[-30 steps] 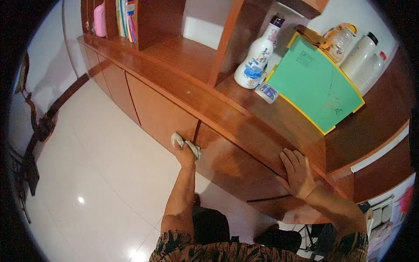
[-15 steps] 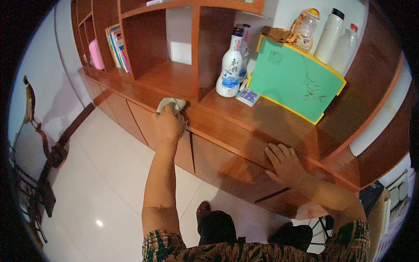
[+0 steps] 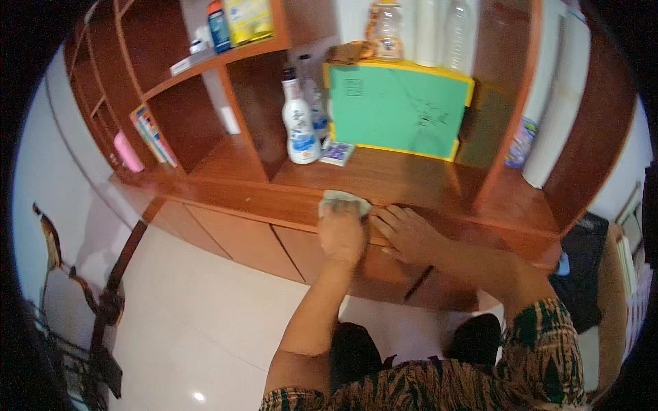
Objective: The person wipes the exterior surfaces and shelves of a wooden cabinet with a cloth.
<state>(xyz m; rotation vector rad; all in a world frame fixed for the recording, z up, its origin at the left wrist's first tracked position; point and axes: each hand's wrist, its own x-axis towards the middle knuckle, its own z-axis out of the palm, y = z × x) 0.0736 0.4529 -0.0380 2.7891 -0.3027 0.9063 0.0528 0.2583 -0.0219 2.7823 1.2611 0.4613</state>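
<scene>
My left hand [image 3: 340, 229] presses a pale folded cloth [image 3: 340, 199] onto the front edge of the wooden shelf counter [image 3: 384, 179]. Right beside it, my right hand [image 3: 409, 231] lies flat on the same edge with its fingers spread, holding nothing. Behind the hands a white spray bottle [image 3: 298, 125] stands upright in a shelf bay. A green board with a yellow rim [image 3: 394, 109] leans against the back, and a small flat packet [image 3: 337, 153] lies between bottle and board.
Cabinet doors [image 3: 240, 240] run below the counter. Books [image 3: 152, 135] and a pink bottle [image 3: 128, 151] sit in the left bays, containers [image 3: 236, 20] on the upper shelf, clear bottles [image 3: 418, 27] above the board. Pale tiled floor [image 3: 192, 322] lies below, and a dark bag [image 3: 582, 274] at right.
My left hand has carried the cloth from the cabinet door up onto the counter edge and rightward, close to my right hand. The view has tilted up toward the shelves.
</scene>
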